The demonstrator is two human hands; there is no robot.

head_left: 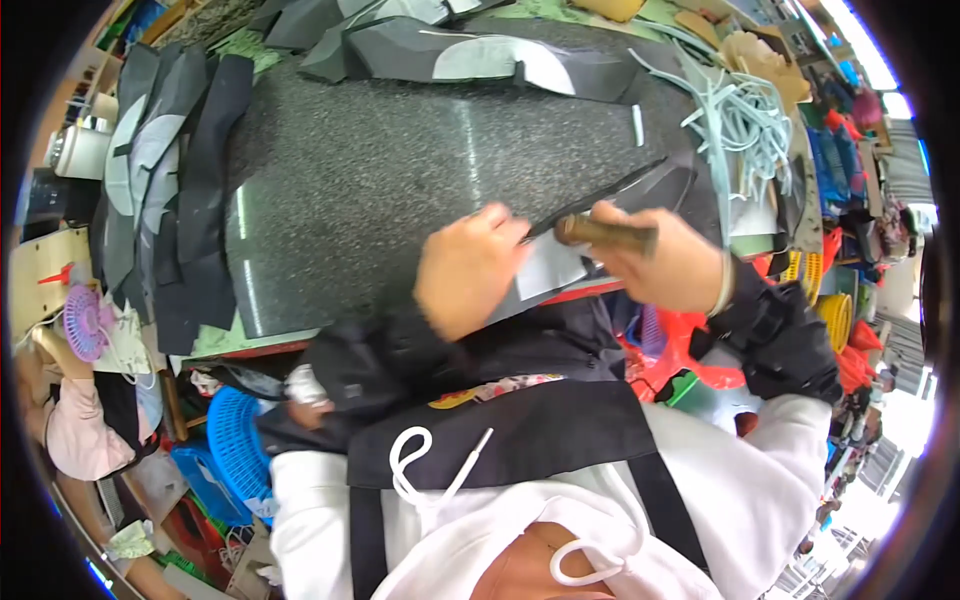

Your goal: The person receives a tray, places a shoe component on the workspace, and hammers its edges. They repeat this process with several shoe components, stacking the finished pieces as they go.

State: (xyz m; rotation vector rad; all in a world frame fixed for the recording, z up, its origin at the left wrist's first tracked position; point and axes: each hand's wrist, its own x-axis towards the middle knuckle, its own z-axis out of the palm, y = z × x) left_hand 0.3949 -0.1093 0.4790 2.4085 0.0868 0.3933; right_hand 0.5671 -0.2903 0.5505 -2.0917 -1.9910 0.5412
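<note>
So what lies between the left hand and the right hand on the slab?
In the head view, only the dark cut sheet piece lies between the left hand and right hand, which grips a brown tool handle.

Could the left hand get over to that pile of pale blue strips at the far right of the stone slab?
Probably not easily: the left hand presses the dark sheet, and the right hand with its wooden-handled tool sits between it and the strips.

Our left hand [468, 268] lies knuckles up at the near edge of the tabletop [400, 170], fingers pressed flat; our right hand [660, 262], just beside it, is fisted; both forearms dark-sleeved.
</note>
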